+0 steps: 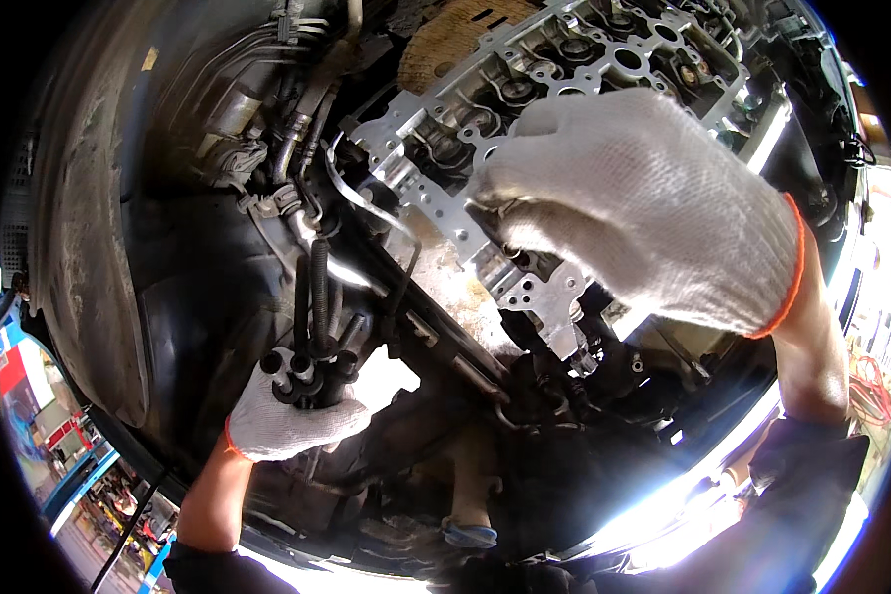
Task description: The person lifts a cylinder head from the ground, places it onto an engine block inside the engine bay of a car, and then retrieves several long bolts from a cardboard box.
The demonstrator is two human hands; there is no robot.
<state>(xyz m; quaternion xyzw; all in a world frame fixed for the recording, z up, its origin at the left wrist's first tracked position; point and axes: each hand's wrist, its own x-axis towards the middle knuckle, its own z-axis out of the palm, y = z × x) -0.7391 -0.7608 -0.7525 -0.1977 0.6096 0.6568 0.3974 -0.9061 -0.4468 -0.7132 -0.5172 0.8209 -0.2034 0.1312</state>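
In my gloved left hand [292,426], at the lower left, is a bundle of several dark long bolts [319,297]. Their round, socketed heads stick out by my thumb, and the threaded shanks point away from me. My right hand [634,198], in a white knit glove with an orange cuff, is over the silver cylinder head [445,213]. Its fingers curl together in a pinch close to the head's near-left end. Whatever lies between those fingertips is hidden by the glove. Part of the head's row of openings is behind this hand.
Beyond the cylinder head lies a brown wooden piece [450,45]. Hoses and a metal pipe [366,203] run along the left of the engine bay. A dark fender [89,218] curves at the far left. Strong glare covers the lower right edge.
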